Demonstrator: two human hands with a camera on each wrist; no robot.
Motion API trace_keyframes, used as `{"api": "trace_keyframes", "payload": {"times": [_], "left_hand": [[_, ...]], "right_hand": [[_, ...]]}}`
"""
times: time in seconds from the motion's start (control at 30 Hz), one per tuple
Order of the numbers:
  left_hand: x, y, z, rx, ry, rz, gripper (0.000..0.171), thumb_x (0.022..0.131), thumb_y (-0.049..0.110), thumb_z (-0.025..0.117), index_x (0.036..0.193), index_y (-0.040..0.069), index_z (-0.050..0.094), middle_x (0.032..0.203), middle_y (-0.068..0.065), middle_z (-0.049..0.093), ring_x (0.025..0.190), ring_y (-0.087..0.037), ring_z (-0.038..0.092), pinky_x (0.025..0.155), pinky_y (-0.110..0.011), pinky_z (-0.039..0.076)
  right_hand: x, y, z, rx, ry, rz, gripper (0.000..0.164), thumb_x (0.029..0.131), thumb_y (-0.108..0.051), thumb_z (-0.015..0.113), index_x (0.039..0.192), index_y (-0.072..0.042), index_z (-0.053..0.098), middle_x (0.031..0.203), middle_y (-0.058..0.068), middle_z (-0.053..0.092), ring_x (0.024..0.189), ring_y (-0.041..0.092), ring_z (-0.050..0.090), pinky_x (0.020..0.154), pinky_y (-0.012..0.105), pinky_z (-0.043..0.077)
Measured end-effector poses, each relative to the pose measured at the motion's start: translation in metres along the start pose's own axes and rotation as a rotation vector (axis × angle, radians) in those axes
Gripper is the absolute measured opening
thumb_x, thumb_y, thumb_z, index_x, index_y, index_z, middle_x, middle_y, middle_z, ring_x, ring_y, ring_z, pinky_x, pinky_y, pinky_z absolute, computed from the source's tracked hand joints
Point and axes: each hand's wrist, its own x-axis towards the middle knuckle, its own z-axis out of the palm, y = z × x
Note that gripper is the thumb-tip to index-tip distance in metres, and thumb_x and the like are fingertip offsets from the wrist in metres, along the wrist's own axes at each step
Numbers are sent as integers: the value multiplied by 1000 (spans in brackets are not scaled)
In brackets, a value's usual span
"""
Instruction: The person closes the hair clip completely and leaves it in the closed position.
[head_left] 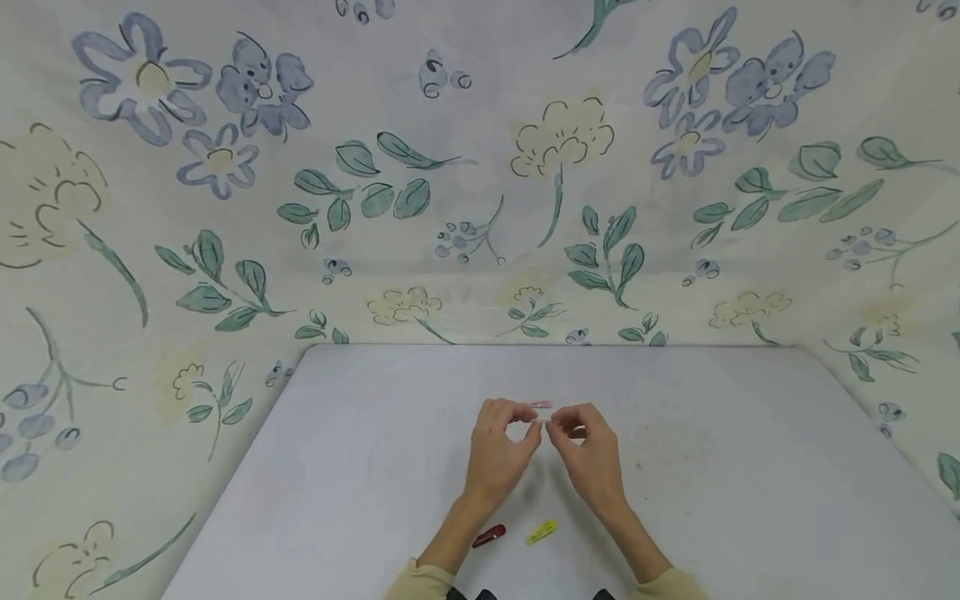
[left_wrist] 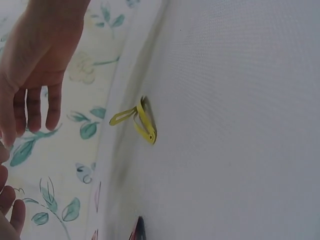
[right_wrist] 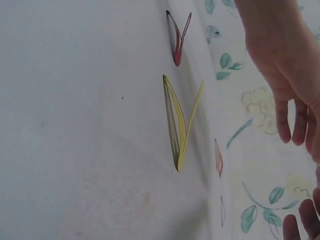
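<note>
Between the fingertips of both hands, in the head view, is a small pale thing [head_left: 542, 420] whose kind I cannot tell. My left hand [head_left: 498, 450] pinches it from the left, thumb and forefinger forming a ring. From the other side my right hand [head_left: 591, 454] pinches it, fingers bent. Just beyond the fingertips lies a pink hair clip [head_left: 542, 404], partly hidden. Closer to me, between the forearms, are a dark red hair clip [head_left: 489, 536] and a yellow hair clip [head_left: 542, 532]. The right wrist view shows the yellow snap clip [right_wrist: 181, 135] with its parts sprung apart.
The white table [head_left: 360, 433] ends at a straight far edge, with a flowered cloth [head_left: 480, 183] hanging behind and at the sides. Small dark specks [head_left: 639, 465] dot the tabletop to the right. Near the table edge, slim pinkish outlines [right_wrist: 219, 157] show.
</note>
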Motion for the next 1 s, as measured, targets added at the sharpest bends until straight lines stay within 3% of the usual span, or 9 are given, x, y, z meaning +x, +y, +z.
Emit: {"api": "trace_keyframes", "payload": {"times": [0.37,0.7,1.0], "left_hand": [[-3,-2,13,12,139,15,14,80,3,77,89,9,69,86,1,65,89,-14,56,79,-30,53],[-3,-5,19,2,201,32,15,79,0,77,88,9,70,85,1,66,87,-15,55,77,-30,52],[-3,-5,23,-25,207,30,15,79,-1,76,88,9,69,86,0,66,86,-15,56,77,-30,52]], "right_hand": [[3,1,7,-58,64,6,16,86,-6,75,98,-7,65,92,4,63,83,18,59,75,36,53],[5,3,11,-29,106,-11,14,86,-4,74,97,-7,65,92,4,62,81,18,58,74,37,53],[4,4,11,-31,114,-10,15,86,-4,74,97,-7,66,91,3,62,81,20,59,74,35,53]]}}
